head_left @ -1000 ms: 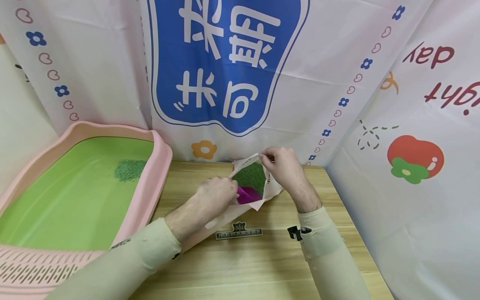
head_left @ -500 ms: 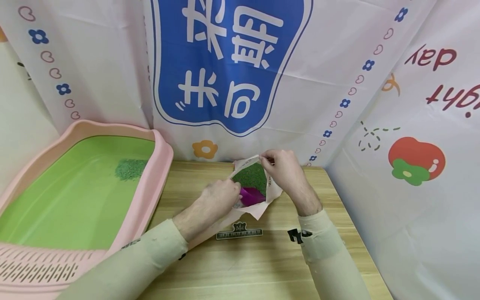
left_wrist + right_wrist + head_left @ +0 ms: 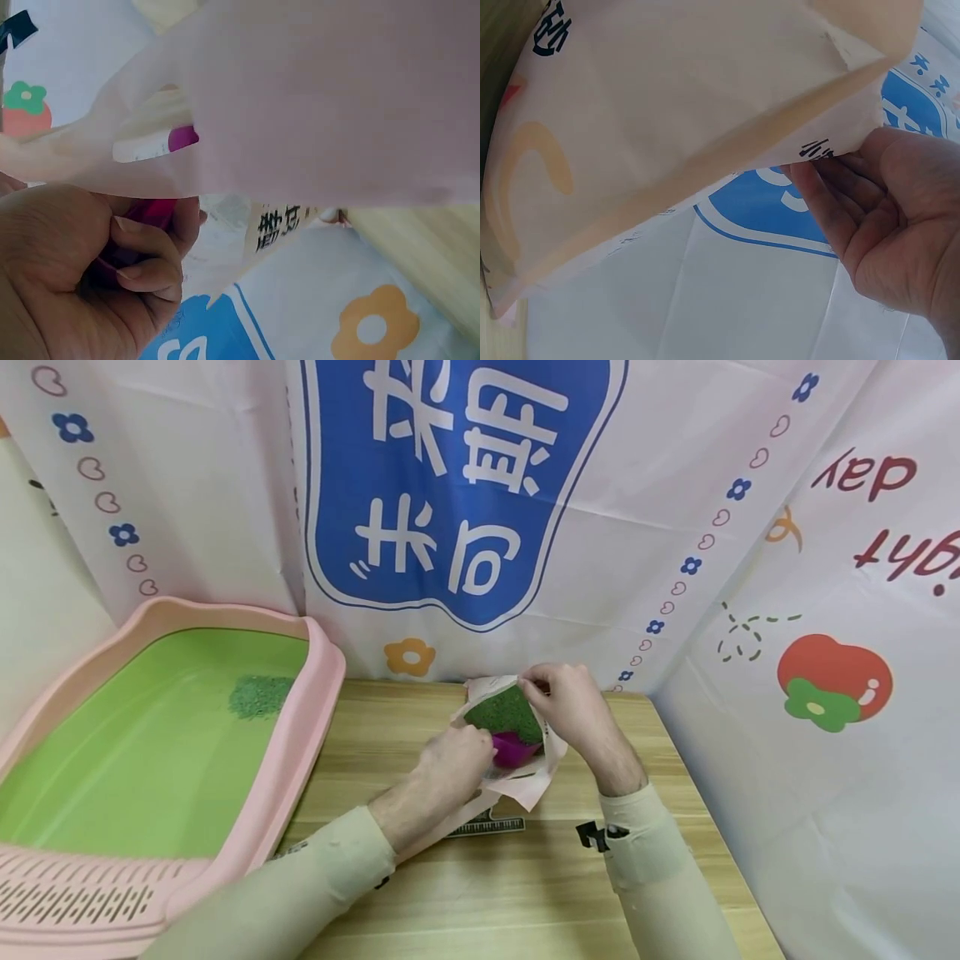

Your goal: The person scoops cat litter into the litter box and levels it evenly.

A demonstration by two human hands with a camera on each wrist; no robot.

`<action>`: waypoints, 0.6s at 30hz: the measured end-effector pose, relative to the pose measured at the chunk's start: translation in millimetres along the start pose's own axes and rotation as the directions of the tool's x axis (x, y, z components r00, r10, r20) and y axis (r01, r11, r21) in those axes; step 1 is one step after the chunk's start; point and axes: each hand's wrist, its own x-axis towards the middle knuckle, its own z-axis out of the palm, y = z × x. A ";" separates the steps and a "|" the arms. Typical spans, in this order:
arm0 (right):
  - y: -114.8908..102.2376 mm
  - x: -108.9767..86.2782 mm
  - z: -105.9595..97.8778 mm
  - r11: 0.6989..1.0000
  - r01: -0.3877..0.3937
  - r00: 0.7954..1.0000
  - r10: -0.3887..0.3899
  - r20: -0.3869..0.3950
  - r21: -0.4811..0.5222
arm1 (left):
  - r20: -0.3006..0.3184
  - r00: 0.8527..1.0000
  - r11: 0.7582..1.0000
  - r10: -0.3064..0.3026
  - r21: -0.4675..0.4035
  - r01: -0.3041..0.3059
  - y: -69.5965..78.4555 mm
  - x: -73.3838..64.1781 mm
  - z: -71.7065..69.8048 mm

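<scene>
My left hand (image 3: 455, 766) grips the handle of a purple scoop (image 3: 514, 749). In the left wrist view its fingers curl round the purple handle (image 3: 154, 213). The scoop's blade lies inside an opened pale pink bag (image 3: 531, 787), against the green granules (image 3: 504, 713) that fill it. Part of the blade is hidden by the hand. My right hand (image 3: 576, 703) pinches the bag's upper right rim and holds the mouth apart. Seen from the right wrist, thumb and fingers (image 3: 832, 202) clasp the printed edge of the bag (image 3: 705, 90).
At the left stands a pink-rimmed litter box (image 3: 327, 677) with a green base and a small patch of green granules (image 3: 259, 697). A black piano-patterned clip (image 3: 495, 826) lies on the wooden table (image 3: 480, 893), partly covered by the bag. Printed cloth walls (image 3: 637, 527) enclose the back and sides.
My left hand has moved to the right, and the scoop has shifted right within the bag. The bag's front flap now covers part of the clip. My right hand stays nearly still.
</scene>
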 end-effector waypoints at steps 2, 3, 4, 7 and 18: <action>0.9 -0.5 0.6 1.000 0.012 1.000 -0.012 0.003 0.001 | -0.033 0.999 1.000 -0.010 -0.001 0.010 2.3 1.0 3.6; 1.0 -0.7 0.7 1.000 0.015 1.000 -0.015 0.004 0.003 | -0.050 0.999 1.000 -0.014 0.005 0.014 3.2 1.8 5.4; 1.0 -0.8 0.8 1.000 0.018 1.000 -0.018 0.004 0.005 | -0.069 0.997 1.000 -0.018 0.010 0.019 3.9 2.7 6.9; 0.6 -0.9 1.1 1.000 0.027 1.000 -0.027 0.001 0.008 | -0.095 0.995 0.997 -0.012 0.076 0.019 5.0 5.9 11.1; -0.5 -0.4 5.0 0.998 0.054 0.998 -0.054 -0.018 0.019 | -0.142 0.990 0.984 0.013 0.179 0.013 10.8 15.4 26.5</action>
